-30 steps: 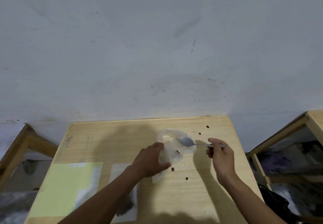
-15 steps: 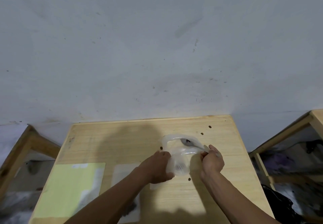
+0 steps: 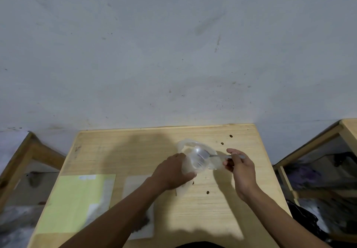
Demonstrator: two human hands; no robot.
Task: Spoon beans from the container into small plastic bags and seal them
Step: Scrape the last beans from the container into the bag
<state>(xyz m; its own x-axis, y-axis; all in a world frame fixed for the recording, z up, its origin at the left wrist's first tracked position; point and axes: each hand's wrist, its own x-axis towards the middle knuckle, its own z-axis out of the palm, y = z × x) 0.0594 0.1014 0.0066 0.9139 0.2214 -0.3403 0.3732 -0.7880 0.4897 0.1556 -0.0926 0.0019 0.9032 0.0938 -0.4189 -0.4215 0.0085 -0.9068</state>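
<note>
My left hand (image 3: 172,172) grips a clear plastic bag (image 3: 188,167) and holds it tilted above the wooden table (image 3: 222,215), its mouth toward the right. A clear round container (image 3: 195,145) stands just behind the bag. My right hand (image 3: 239,166) pinches the handle of a grey plastic spoon (image 3: 218,156); the spoon's bowl reaches into the bag's mouth. Several dark beans lie loose on the table, one (image 3: 207,192) in front of the bag and another (image 3: 230,136) at the far right.
A pale green sheet (image 3: 77,203) lies at the table's front left. Beside it lies a flat clear bag (image 3: 135,186) with dark beans, partly under my left forearm. Wooden frames stand to the left (image 3: 23,157) and right (image 3: 318,141). A grey wall rises behind.
My right hand has drawn back to the right from the bag's mouth, so the spoon handle shows again. The left hand keeps its hold on the bag.
</note>
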